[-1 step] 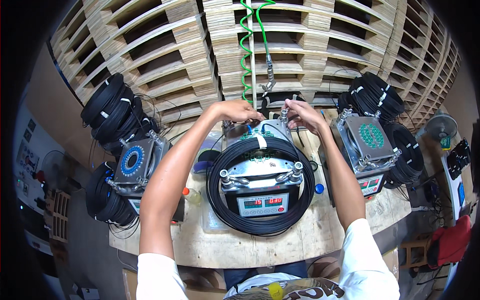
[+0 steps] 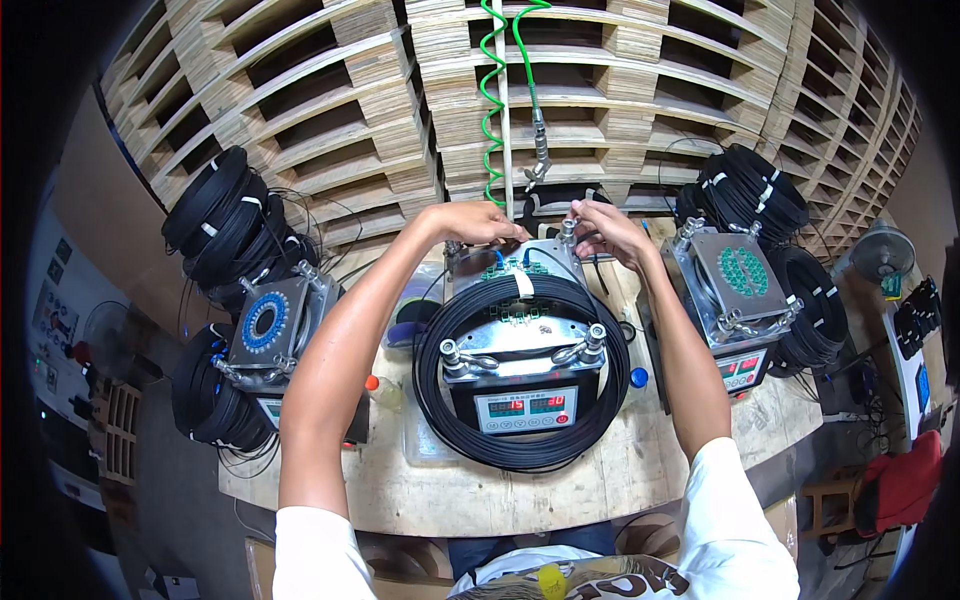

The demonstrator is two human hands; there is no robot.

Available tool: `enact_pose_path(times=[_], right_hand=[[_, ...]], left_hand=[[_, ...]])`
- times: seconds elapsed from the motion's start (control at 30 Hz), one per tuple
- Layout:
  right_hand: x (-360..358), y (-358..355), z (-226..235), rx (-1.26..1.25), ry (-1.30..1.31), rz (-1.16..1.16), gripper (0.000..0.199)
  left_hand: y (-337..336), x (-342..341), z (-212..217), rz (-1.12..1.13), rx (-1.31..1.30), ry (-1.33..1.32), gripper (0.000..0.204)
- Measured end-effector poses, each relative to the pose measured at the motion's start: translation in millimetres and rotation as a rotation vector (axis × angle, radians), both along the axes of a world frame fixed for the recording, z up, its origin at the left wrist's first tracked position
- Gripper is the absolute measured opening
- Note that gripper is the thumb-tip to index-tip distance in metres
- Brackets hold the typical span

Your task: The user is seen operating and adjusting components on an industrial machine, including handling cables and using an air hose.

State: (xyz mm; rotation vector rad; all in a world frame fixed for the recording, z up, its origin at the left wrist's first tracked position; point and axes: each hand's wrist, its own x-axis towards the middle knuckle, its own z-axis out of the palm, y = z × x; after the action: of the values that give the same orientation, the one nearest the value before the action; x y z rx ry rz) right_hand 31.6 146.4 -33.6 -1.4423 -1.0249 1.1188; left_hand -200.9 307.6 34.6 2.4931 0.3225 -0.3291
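Observation:
A coil of black cable (image 2: 432,400) with a white tie leans against the front of the middle polishing machine (image 2: 490,392), which has a metal top plate and a lit red display. Over the plate's far left edge, my left hand (image 2: 482,222) has its fingers curled together, closed just above the blue-tipped cable ends (image 2: 526,258) in the plate. At the far right corner post (image 2: 568,232) my right hand (image 2: 608,232) is closed, thumb and fingers bent toward each other. What either hand pinches is too small or hidden to make out.
Similar machines stand left (image 2: 265,325) and right (image 2: 740,280), beside stacked black cable coils (image 2: 755,190). A red-capped bottle (image 2: 384,390) and a blue cap (image 2: 639,377) sit on the wooden table (image 2: 490,505). A green air hose (image 2: 525,60) hangs before wooden pallets (image 2: 350,100).
The red digits on the middle machine's display differ. Both hands and the cable coil show no visible movement.

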Motion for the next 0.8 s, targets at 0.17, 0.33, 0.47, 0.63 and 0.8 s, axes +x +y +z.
enact_pose_path(times=[0.17,0.33,0.47,0.63,0.8], right_hand=[[-11.4,-7.1,4.6,0.082,0.252,-0.046,0.038],[-2.9,-2.4,-26.8,0.292,0.370,0.014,0.045],[2.3,12.3,-35.6,0.270,0.291,-0.015,0.035],[-2.4,16.5,-29.8,0.133,0.061,-0.015,0.046],[-11.8,9.6,-27.3,0.221,0.347,-0.158,0.053]], left_hand=[[16.3,-9.6,-11.2,-0.005,-0.121,-0.039,0.043],[23.1,-2.9,-15.5,0.003,-0.094,0.025,0.046],[16.7,-2.6,-11.4,0.025,-0.093,0.026,0.048],[11.6,-3.6,-7.1,-0.013,-0.133,0.028,0.049],[17.9,-14.5,-15.8,-0.076,-0.168,-0.077,0.057]])
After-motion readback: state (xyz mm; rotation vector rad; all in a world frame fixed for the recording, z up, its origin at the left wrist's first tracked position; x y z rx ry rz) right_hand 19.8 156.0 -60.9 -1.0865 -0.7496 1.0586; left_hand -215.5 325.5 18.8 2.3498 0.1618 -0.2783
